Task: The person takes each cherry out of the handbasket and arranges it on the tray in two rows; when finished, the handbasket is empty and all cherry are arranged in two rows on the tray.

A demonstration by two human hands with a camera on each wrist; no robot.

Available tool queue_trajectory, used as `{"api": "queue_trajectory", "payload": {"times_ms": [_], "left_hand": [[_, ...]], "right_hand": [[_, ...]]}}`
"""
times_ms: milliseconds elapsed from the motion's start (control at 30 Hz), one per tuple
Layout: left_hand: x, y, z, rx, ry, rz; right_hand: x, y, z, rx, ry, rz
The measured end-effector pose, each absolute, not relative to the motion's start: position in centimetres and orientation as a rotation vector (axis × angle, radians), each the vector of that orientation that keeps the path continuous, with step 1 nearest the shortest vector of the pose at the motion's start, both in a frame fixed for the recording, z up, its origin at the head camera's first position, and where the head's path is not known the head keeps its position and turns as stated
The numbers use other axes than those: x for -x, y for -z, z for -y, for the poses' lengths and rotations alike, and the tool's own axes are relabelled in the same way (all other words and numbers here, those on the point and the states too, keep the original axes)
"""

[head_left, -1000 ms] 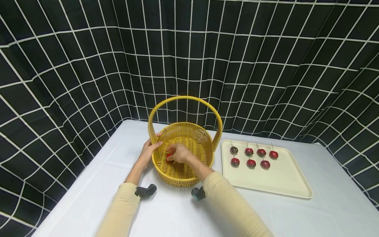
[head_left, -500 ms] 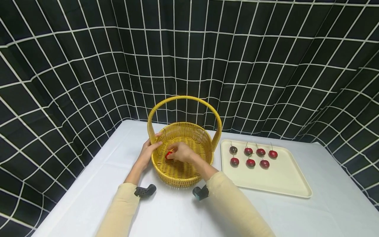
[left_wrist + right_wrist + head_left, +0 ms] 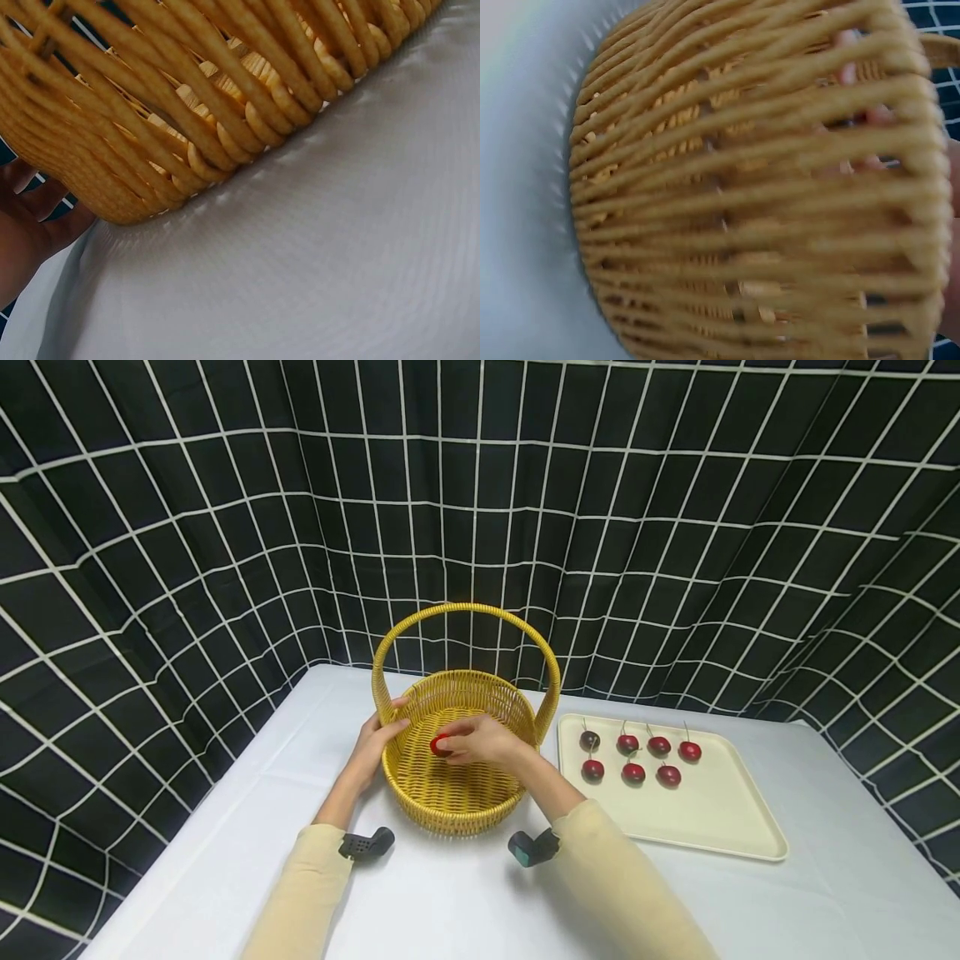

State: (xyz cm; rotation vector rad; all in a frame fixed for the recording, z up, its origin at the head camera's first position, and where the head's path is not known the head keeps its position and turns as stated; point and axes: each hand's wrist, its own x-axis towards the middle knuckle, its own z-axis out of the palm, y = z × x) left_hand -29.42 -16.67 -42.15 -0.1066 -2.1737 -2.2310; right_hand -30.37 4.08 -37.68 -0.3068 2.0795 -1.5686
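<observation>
A yellow woven basket point(image 3: 450, 820) with a tall arched handle stands on the white table. My left hand point(image 3: 367, 750) grips its left rim near the handle's foot, thumb over the inside. In the left wrist view, that hand's fingers point(image 3: 49, 202) lie against the outer wall. Inside the basket, just above its floor, my right hand point(image 3: 483, 743) pinches a red cherry point(image 3: 437, 745), largely covered by the fingertips. In the right wrist view the basket wall point(image 3: 765, 187) hides most of that hand; bits of fingers show through the gaps.
To the right of the basket lies a cream tray point(image 3: 705, 810). Several dark red cherries point(image 3: 633, 773) with stems sit in two rows on its left and back part. A black cloth with white grid lines point(image 3: 480, 510) hangs behind the table.
My right hand has risen a little and shifted right inside the basket, and the red cherry has come along with it. The left hand has stayed on the rim.
</observation>
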Motion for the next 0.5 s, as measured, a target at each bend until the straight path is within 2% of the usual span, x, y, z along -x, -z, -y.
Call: {"api": "queue_trajectory", "payload": {"times_ms": [200,500], "left_hand": [[30.7,44.3,16.9,0.147,2.154,2.160],[30.8,44.1,17.0,0.102,2.219,2.168]], "right_hand": [[29.8,37.2,-6.4,0.341,1.558,-2.105],[28.8,36.2,-8.6,0.377,1.622,-2.052]]}}
